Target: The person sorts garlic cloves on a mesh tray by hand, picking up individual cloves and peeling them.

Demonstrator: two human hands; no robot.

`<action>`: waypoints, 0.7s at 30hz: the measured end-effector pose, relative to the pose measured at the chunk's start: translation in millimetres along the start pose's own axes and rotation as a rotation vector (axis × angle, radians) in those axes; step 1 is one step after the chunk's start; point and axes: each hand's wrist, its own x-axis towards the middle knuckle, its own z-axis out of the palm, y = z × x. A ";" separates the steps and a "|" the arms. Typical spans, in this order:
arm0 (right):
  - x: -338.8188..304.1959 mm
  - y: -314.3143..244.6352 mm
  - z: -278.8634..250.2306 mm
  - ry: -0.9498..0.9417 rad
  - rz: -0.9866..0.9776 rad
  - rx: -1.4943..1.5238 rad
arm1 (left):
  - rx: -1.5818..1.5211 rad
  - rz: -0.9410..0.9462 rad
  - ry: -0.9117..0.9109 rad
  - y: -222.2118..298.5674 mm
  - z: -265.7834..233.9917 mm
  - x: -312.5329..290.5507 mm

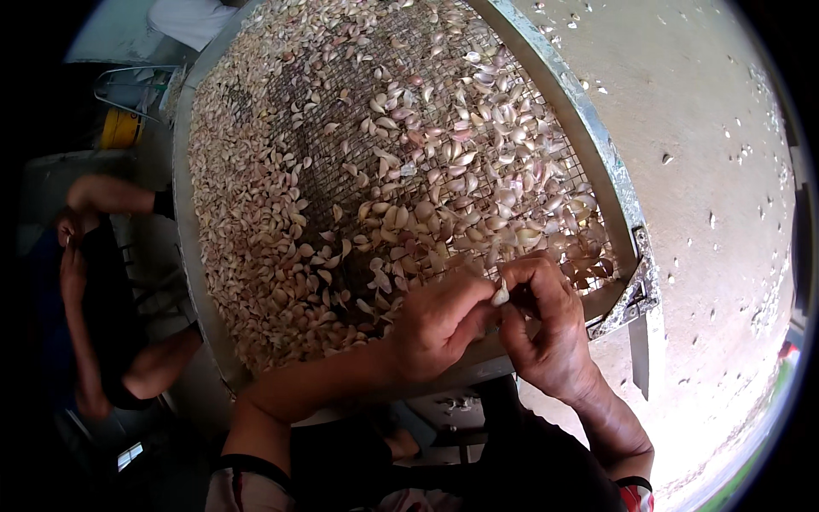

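A pale garlic clove (500,295) is pinched at the fingertips where my two hands meet, above the near right corner of a mesh tray (583,119). My right hand (550,337) has its index finger and thumb curled round toward the clove. From the other side my left hand (437,322) closes on it, its fingers bent and partly hidden behind the knuckles. Many loose garlic cloves (503,224) lie over the wire mesh beyond my hands. A denser layer of cloves (243,247) covers the tray's left side.
The tray has a worn metal frame with a corner bracket (636,290). Scattered bits dot the concrete floor (695,205) at right. Another person's hands (70,247) are held together at the left, outside the tray. A yellow bucket (121,128) stands at the far left.
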 end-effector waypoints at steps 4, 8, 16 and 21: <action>0.4 0.0 7.2 0.050 -0.037 -0.059 | -0.002 0.060 0.027 1.3 7.4 -4.4; 0.7 6.9 4.5 0.036 0.031 0.036 | -0.037 0.034 -0.051 1.6 3.2 -6.5; 1.3 16.6 -4.2 -0.100 0.134 0.564 | 0.639 -0.085 0.070 -94.8 -62.3 58.9; 5.7 3.3 -11.3 -0.160 0.351 0.711 | 0.506 0.145 -0.039 -122.5 -45.6 96.7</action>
